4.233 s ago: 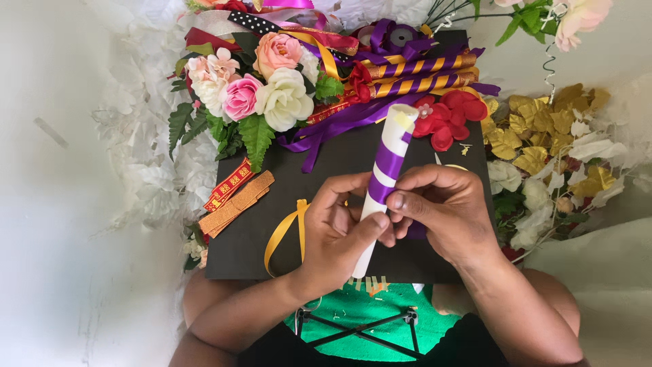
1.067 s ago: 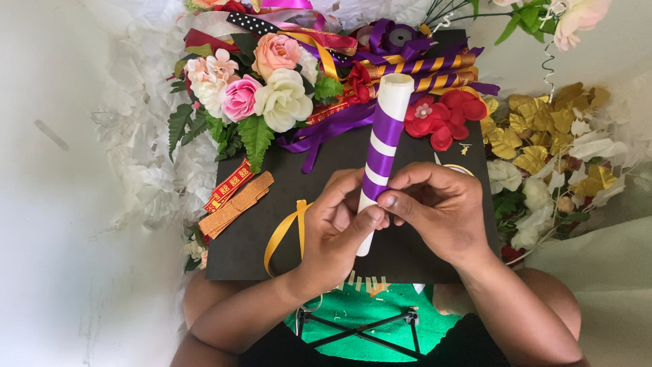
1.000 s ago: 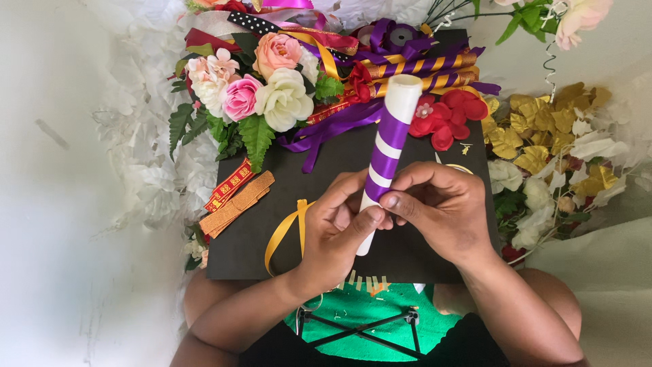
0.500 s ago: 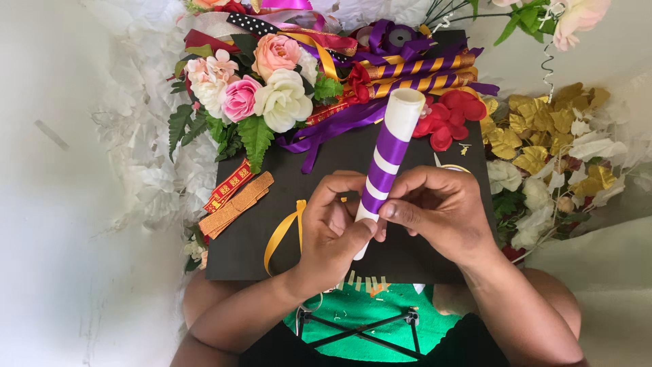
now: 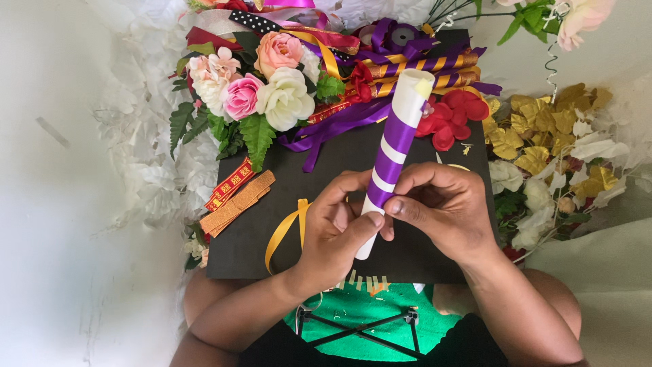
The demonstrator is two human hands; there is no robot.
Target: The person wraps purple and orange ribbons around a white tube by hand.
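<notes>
White rolled-paper scroll spiralled with purple ribbon (image 5: 392,155): probably light, crushable; pinched low by left hand (image 5: 333,234) and right hand (image 5: 441,207), both closed.

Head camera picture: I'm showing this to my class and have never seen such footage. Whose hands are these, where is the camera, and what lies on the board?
The camera sits on a person's head and looks down at their own two bare hands. The left hand and right hand together hold a white paper roll wound with purple ribbon. Beneath lies a black board. Along its far edge are artificial flowers, striped ribbon rolls and a red flower. A yellow ribbon lies near the left hand.
</notes>
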